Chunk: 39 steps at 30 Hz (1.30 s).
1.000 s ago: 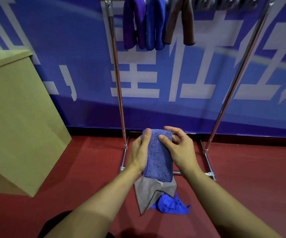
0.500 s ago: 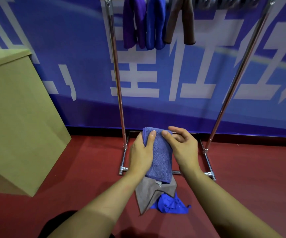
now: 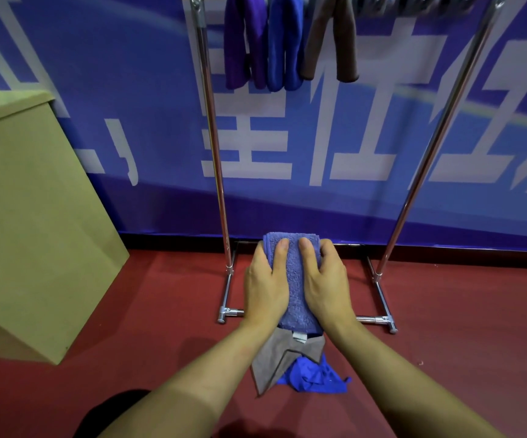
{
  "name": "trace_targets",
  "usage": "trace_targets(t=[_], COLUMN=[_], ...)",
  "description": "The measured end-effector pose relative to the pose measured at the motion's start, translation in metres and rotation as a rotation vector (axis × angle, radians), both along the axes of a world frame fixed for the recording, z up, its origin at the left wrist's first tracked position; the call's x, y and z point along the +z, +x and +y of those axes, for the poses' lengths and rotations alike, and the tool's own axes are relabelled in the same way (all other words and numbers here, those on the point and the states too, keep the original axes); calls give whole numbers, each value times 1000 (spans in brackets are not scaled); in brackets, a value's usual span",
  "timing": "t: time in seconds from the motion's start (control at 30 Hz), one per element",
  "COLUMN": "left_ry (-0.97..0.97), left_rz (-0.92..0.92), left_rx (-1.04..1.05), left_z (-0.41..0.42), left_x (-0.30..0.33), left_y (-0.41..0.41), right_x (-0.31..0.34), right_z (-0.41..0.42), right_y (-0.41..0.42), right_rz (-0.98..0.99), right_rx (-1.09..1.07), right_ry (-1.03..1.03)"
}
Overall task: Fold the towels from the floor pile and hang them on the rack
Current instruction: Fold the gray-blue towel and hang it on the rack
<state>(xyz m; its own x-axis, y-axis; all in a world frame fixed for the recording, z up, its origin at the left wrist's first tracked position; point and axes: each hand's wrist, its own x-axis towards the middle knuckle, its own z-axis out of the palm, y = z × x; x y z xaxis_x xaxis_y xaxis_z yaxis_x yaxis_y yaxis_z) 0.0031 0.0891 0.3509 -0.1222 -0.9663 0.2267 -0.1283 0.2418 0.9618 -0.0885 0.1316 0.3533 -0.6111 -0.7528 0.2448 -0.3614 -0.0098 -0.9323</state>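
- The left hand (image 3: pixel 266 284) and right hand (image 3: pixel 327 284) held a folded blue-grey towel (image 3: pixel 295 279) between them, in front of the rack (image 3: pixel 216 153).
- Each hand clasped one long side of the towel, thumbs lying on its near face, the other fingers wrapped behind and out of sight.
- The two thumbs (image 3: pixel 282 248) pointed up, side by side near the towel's top fold, with a strip of cloth showing between them.
- The towel hung as a narrow upright strip; its top edge was a rounded fold and its lower end dropped below the wrists.
- Below the hands, on the red floor (image 3: pixel 129 327), lay the pile: a grey towel (image 3: pixel 271 358) partly spread, with a white tag at its upper edge, and a crumpled bright blue towel (image 3: pixel 314 376) touching its right side.
- The grey towel's top edge was hidden behind the held towel.
- On the rack's top bar hung three folded towels close together: a purple one (image 3: pixel 243 42), a blue one (image 3: pixel 285 42) and a brown one (image 3: pixel 331 36).
- More grey shapes sat on the bar to their right, too cut off by the frame edge to tell what they were.
- The rack's chrome uprights stood on a base frame resting on the floor, before a blue banner (image 3: pixel 97 90) with white lettering.
- A tan box (image 3: pixel 28 216) stood at the left, well apart from the pile.
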Motion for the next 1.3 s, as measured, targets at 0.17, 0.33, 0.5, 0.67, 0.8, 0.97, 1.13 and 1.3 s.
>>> trace_targets(t=[0.17, 0.33, 0.5, 0.67, 0.8, 0.97, 1.13, 1.3], left_ry=[91, 50, -349, -165, 98, 141, 133, 108], left_rz=[53, -26, -128, -146, 63, 192, 197, 119], left_rx=[-11, 30, 42, -140, -189, -218, -267, -377], left_z=[-3, -6, -5, -3, -9, -11, -6, 0], left_x=[3, -5, -9, -16, -13, -7, -6, 2], left_y=[-3, -1, -2, -7, -7, -5, -5, -8], right_x=[-1, -4, -10, -8, -11, -7, -11, -7], right_z=[-4, -2, -5, -8, -9, -8, -7, -2], right_y=[1, -4, -18, -15, -11, -5, -7, -13], right_rz=[-55, -6, -99, -153, -199, -244, -241, -211], right_rx=[-10, -95, -203, -139, 50, 171, 129, 113], right_ry=[-74, -22, 10, -32, -31, -100, -88, -115])
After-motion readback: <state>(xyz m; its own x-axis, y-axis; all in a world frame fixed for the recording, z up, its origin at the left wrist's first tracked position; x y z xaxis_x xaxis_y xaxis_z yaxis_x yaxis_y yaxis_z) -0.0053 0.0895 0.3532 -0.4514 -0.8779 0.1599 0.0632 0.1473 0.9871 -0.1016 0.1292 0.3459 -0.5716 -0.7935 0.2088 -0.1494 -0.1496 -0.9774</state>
